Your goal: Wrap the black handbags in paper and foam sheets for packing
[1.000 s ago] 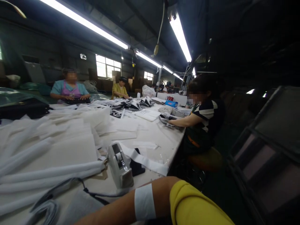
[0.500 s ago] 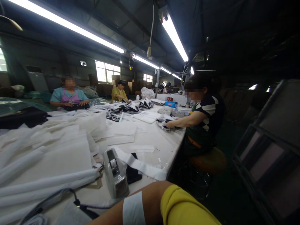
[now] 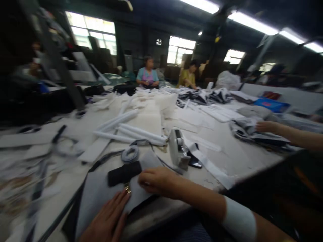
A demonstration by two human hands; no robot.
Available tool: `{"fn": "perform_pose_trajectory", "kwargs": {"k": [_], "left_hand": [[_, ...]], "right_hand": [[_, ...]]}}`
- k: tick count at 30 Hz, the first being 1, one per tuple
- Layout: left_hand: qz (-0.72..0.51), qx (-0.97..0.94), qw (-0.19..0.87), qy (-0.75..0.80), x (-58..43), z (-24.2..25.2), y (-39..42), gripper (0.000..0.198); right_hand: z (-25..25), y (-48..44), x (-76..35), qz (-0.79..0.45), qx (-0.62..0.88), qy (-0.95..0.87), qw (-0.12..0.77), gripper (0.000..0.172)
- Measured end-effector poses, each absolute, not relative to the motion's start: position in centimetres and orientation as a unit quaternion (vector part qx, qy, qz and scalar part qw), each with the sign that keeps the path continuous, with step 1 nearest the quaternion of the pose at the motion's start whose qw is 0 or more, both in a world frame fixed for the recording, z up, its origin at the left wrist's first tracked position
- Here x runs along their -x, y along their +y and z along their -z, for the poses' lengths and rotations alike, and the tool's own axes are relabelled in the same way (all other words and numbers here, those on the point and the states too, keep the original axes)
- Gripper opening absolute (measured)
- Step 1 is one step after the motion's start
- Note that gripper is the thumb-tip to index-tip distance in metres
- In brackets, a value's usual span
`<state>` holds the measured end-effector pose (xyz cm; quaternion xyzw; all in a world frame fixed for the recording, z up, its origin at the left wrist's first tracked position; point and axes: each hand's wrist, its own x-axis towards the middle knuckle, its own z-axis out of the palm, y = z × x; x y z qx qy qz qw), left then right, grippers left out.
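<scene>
My left hand [image 3: 107, 218] lies with its fingers stretched out on a thin white sheet [image 3: 96, 190]. Its fingertips touch a small shiny gold metal fitting [image 3: 127, 189] below a black strip-like piece [image 3: 124, 173]. On the sheet's right part, my right hand [image 3: 160, 181] has curled fingers beside the end of the black piece. What those fingers pinch, if anything, I cannot make out. Dark material shows under the sheet's edges. A grey strap with a coiled end [image 3: 130, 154] lies just behind. The picture is blurred.
A tape dispenser [image 3: 178, 151] stands behind my right hand, with a white strip [image 3: 213, 168] beside it. White rolls [image 3: 141, 134] and sheets cover the table's middle. A co-worker's hand [image 3: 267, 127] holds a bundle at the right. Two people sit across the table.
The view has swung left and down to the work before me. Both my hands now show; earlier only my right arm with its white band was visible.
</scene>
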<state>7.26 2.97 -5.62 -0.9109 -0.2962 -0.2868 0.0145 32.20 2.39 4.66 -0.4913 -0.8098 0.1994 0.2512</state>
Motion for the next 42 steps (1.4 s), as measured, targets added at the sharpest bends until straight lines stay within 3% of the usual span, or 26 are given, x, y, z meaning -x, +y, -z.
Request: {"fn": "perform_pose_trajectory", "kwargs": {"k": [4,7,9,12,15,21,27,31,38,40,42], "left_hand": [[0.219,0.908,0.058,-0.352,-7.1,5.3,1.7,0.052],[0.219,0.907,0.044,-0.358,-7.5,4.6,1.2,0.051],[0.219,0.907,0.036,-0.357,-7.6,4.4,1.1,0.051],[0.209,0.908,0.033,-0.361,-7.4,4.6,1.1,0.051],[0.205,0.908,0.033,-0.365,-7.4,4.7,1.1,0.052],[0.216,0.905,0.034,-0.365,-7.3,4.9,1.0,0.052],[0.235,0.901,0.02,-0.364,-7.3,5.3,1.1,0.056],[0.235,0.9,0.018,-0.367,-7.2,5.4,1.2,0.056],[0.253,0.89,0.024,-0.378,-7.4,5.5,0.9,0.05],[0.261,0.887,0.024,-0.38,-7.5,5.6,0.9,0.05],[0.266,0.884,0.022,-0.383,-7.5,5.6,0.9,0.05]], "right_hand": [[-4.2,-2.4,-34.8,-0.299,0.476,-0.767,0.31,0.011],[-5.5,-6.1,-36.6,-0.435,0.511,-0.712,0.204,0.029],[-6.2,-7.0,-37.1,-0.441,0.533,-0.703,0.166,0.039],[-6.0,-5.3,-36.2,-0.308,0.522,-0.765,0.218,0.018],[-4.7,-1.5,-33.6,-0.213,0.469,-0.819,0.255,0.029],[-1.9,5.6,-29.4,-0.176,0.502,-0.842,0.089,0.03],[-1.4,7.5,-28.6,-0.191,0.469,-0.862,0.025,0.005],[-1.5,6.5,-28.7,-0.204,0.474,-0.856,0.036,0.01],[-5.1,1.6,-30.0,-0.321,0.497,-0.793,0.143,0.012],[-5.5,-0.9,-31.2,-0.388,0.48,-0.778,0.113,0.015],[-4.5,-3.8,-33.1,-0.435,0.463,-0.771,0.03,0.022]]}}
